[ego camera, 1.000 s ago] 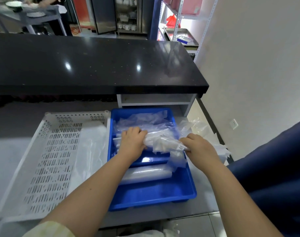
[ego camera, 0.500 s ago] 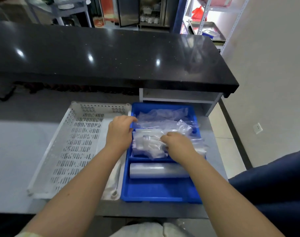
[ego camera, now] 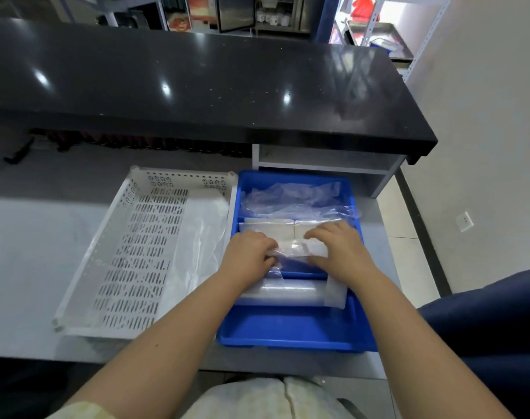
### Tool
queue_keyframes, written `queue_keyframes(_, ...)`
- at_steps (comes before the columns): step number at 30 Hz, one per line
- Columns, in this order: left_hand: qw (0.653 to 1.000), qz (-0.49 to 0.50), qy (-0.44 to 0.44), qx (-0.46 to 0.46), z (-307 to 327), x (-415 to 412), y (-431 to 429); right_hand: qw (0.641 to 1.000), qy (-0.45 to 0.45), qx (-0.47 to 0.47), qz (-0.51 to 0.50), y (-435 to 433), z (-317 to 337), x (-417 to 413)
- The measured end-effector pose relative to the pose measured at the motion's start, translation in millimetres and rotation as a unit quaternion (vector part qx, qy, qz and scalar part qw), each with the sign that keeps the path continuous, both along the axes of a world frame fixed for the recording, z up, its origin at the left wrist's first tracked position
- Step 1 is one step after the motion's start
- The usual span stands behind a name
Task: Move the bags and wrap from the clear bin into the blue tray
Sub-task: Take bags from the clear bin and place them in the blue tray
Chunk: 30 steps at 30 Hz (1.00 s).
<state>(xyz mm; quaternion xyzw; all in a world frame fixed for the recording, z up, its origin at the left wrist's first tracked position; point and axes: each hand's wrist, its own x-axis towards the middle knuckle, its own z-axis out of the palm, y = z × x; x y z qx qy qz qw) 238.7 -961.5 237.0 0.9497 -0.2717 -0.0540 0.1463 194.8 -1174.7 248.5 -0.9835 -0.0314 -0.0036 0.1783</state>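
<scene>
Left of the blue tray (ego camera: 288, 331), one clear bin (ego camera: 142, 246) holds one loose bag (ego camera: 200, 237). In the tray's middle compartment, the left hand (ego camera: 248, 258) and right hand (ego camera: 339, 252) both grip one bag packet (ego camera: 300, 249). The slick plastic could spring open or slide over the divider onto the one wrap roll (ego camera: 288, 293).

No text, label, brand or number can be read anywhere. The red and orange poster (ego camera: 197, 9) at the upper middle of the frame is too small and blurred for any lettering to be made out. The clear plastic bags (ego camera: 291, 201) in the blue plastic tray (ego camera: 288, 331) show no legible print.
</scene>
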Motion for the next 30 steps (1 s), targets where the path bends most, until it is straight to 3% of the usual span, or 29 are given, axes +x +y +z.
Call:
queue_keyframes(5, 0.999, 0.026, 0.032, 0.034, 2, 3, -10, 0.988, 0.138, 0.019, -0.066, 4, -10, -3)
queue_keyframes(9, 0.996, 0.013, 0.051, 0.066, 11, 9, -15, 0.984, 0.168, -0.017, -0.053, 5, -2, 8)
queue_keyframes(18, 0.982, 0.161, -0.079, -0.057, 52, -5, 45, 0.994, -0.032, -0.010, 0.102, 67, 50, 38)
queue_keyframes(23, 0.954, 0.283, -0.097, -0.037, 58, -27, 123, 0.972, -0.056, -0.022, 0.227, 154, 58, 52)
queue_keyframes(30, 0.882, 0.455, -0.123, -0.001, 54, -100, 284, 0.917, -0.100, -0.027, 0.384, 326, 59, 28)
